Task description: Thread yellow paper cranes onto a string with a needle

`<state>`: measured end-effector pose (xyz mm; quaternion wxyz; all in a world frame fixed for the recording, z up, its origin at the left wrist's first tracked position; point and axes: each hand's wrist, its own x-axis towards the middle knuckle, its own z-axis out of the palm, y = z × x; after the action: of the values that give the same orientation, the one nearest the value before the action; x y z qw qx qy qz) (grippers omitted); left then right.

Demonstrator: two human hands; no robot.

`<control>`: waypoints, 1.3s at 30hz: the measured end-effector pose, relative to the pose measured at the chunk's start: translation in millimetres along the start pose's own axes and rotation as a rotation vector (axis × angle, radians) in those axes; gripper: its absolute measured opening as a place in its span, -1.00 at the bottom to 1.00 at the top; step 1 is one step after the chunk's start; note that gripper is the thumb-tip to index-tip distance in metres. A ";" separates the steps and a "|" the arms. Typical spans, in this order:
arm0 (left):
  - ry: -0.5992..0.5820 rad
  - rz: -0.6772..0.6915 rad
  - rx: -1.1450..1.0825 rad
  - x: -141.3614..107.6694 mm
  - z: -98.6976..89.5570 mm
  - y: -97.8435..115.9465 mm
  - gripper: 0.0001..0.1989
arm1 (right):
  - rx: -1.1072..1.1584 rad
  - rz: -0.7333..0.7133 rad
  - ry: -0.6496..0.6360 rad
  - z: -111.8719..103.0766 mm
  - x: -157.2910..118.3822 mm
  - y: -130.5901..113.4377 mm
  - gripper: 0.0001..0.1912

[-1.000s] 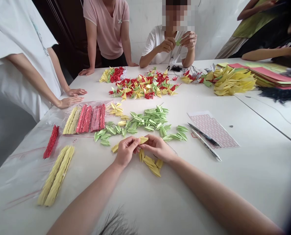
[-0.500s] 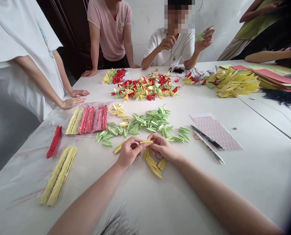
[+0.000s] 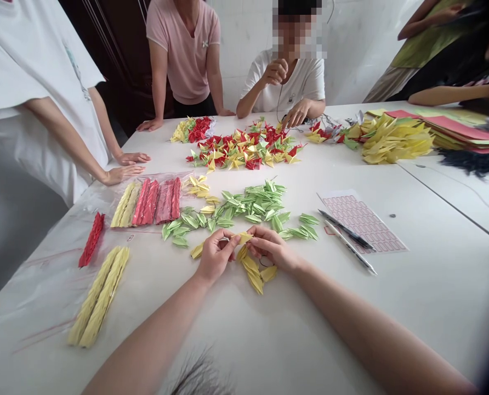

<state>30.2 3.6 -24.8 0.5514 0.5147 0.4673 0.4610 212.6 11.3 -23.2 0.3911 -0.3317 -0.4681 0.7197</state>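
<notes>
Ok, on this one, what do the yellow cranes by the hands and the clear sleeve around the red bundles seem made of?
The yellow cranes look like thin matte paper, with crisp creases and sharp folded points. The clear sleeve looks like thin glossy plastic film: it catches the light and the red folded bundles show through it, though the exact plastic can't be told.

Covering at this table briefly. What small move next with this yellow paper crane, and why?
Probably set the yellow paper crane down on the yellow crane heap just below it: the left hand and right hand both pinch it, and that heap is the nearest of its colour.
</notes>
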 end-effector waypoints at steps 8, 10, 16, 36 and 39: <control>-0.022 -0.010 0.024 -1.0 3.1 3.3 -0.59 | -0.128 -0.035 0.135 -0.4 3.5 2.5 -0.59; -0.047 -0.020 0.018 -0.7 3.1 4.5 -0.58 | -0.084 -0.016 0.142 -1.4 4.2 2.3 -0.59; -0.111 0.027 -0.017 1.9 -2.7 6.0 -0.58 | 0.121 0.065 0.096 -0.8 6.4 4.6 -0.63; -0.029 0.051 0.056 1.2 -1.4 4.0 -0.61 | -0.261 -0.063 0.231 18.0 1.9 -0.5 -0.48; 0.003 0.022 0.024 2.5 -2.6 3.4 -0.61 | -0.235 -0.068 0.241 17.3 1.6 0.8 -0.49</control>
<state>27.9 6.6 -21.6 0.5397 0.5256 0.4679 0.4621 197.0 5.3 -18.2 0.4270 -0.4429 -0.5095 0.6016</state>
